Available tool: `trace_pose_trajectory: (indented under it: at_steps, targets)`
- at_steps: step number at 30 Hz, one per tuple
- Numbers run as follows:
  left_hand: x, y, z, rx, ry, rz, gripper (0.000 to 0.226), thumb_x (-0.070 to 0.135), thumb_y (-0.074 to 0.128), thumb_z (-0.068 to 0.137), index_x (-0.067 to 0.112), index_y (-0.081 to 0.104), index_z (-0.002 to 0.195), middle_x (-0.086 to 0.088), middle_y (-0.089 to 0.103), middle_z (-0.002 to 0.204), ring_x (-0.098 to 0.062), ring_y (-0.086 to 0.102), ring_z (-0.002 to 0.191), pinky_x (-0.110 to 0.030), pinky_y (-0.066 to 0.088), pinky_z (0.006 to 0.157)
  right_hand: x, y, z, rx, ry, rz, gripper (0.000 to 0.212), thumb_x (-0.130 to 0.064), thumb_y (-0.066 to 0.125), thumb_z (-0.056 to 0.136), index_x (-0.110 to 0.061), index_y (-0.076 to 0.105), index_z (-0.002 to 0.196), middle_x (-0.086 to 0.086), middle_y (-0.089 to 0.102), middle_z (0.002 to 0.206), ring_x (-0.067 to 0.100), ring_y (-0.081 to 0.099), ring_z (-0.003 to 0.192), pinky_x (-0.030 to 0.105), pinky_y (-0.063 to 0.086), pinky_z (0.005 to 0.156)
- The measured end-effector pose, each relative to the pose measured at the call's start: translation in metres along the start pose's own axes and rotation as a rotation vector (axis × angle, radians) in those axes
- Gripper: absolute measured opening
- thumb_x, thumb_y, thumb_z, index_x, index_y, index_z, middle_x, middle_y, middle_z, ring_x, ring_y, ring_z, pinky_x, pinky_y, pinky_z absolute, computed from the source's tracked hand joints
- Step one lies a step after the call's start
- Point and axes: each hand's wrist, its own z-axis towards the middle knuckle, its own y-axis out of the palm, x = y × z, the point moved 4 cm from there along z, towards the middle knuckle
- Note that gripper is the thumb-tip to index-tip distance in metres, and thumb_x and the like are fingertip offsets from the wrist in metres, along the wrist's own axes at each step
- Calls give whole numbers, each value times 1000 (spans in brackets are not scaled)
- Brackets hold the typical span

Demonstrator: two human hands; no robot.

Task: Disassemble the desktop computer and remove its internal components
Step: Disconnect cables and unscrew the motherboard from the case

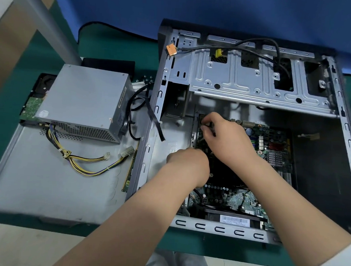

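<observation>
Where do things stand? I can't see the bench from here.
Both hands inside the case: right hand pinching something at the motherboard edge, left hand grip hidden. Power supply already out. Nothing blocking.

Case (235,83) bare matt metal; power supply (84,98) dull grey metal; mat (118,47) green, matt; motherboard (236,198) glossy green.

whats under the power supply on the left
The power supply sits on the removed side panel, overlapping a drive with a green circuit board at its left edge. How far the drive reaches beneath is covered.
</observation>
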Motion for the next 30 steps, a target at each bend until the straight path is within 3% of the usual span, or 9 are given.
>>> trace_pose_trajectory:
  at_steps: [2, 4, 8, 13, 17, 23, 26, 28, 30]
  targets:
    - [0, 0, 0, 2, 4, 0, 29, 16, 44, 96, 7, 46, 123, -10, 49, 125, -28, 52, 111, -39, 45, 87, -1, 0, -1, -11, -1, 53, 24, -24, 49, 93, -19, 51, 116, 2, 63, 79, 30, 60, 82, 34, 36, 72]
    - [0, 0, 0, 1, 10, -2, 26, 16, 44, 96, 7, 48, 120, -10, 49, 123, -28, 52, 109, -39, 45, 87, -2, 2, 0, -28, -4, 51, 25, -26, 49, 91, -21, 51, 115, -3, 60, 73, 27, 58, 78, 33, 36, 71]
    - [0, 0, 1, 4, 9, -16, 29, 17, 44, 96, 8, 46, 123, -10, 49, 126, -28, 52, 111, -39, 44, 87, -1, 1, 1, -5, 3, -11, 25, -40, 43, 96, -20, 59, 99, -4, 55, 65, 25, 53, 71, 32, 29, 67]
    - [-1, 1, 1, 4, 13, -10, 27, 17, 44, 96, 8, 48, 122, -9, 50, 125, -28, 52, 111, -39, 45, 87, -1, 4, 0, -34, -17, 8, 22, -25, 47, 91, -20, 52, 112, -11, 44, 54, 23, 48, 64, 35, 35, 74]
    - [-1, 1, 1, 3, 15, -6, 28, 17, 43, 97, 7, 46, 122, -11, 48, 126, -28, 51, 112, -38, 43, 86, 0, 2, 0, -12, -2, -27, 21, -35, 43, 96, -22, 59, 101, -9, 48, 57, 26, 55, 72, 34, 31, 72]
    - [-2, 2, 2, 10, 6, -21, 28, 16, 43, 96, 6, 45, 122, -10, 50, 125, -28, 52, 110, -37, 44, 85, 4, 4, 2, -48, 58, 87, 20, -20, 47, 89, -20, 60, 104, -12, 39, 51, 19, 45, 64, 32, 35, 70]
    - [-2, 3, 4, 11, 18, -51, 25, 15, 44, 96, 5, 48, 118, -12, 54, 120, -28, 55, 104, -37, 47, 85, 6, -1, 1, -49, 133, 191, 19, -20, 48, 88, -22, 63, 101, -12, 49, 57, 19, 51, 68, 32, 40, 71]
    - [-2, 2, 4, 11, 23, -55, 22, 16, 43, 97, 6, 49, 115, -12, 56, 117, -28, 56, 101, -37, 47, 83, 9, -9, -3, -9, 195, 281, 15, -21, 50, 88, -26, 63, 93, -9, 58, 64, 11, 56, 67, 26, 43, 63]
    - [-4, 2, 4, 16, 20, -73, 24, 21, 41, 98, 7, 49, 116, -12, 57, 115, -28, 55, 99, -37, 46, 80, 12, -17, -7, 18, 232, 375, 13, -21, 52, 88, -27, 63, 89, -9, 56, 59, -1, 50, 53, 14, 34, 47]
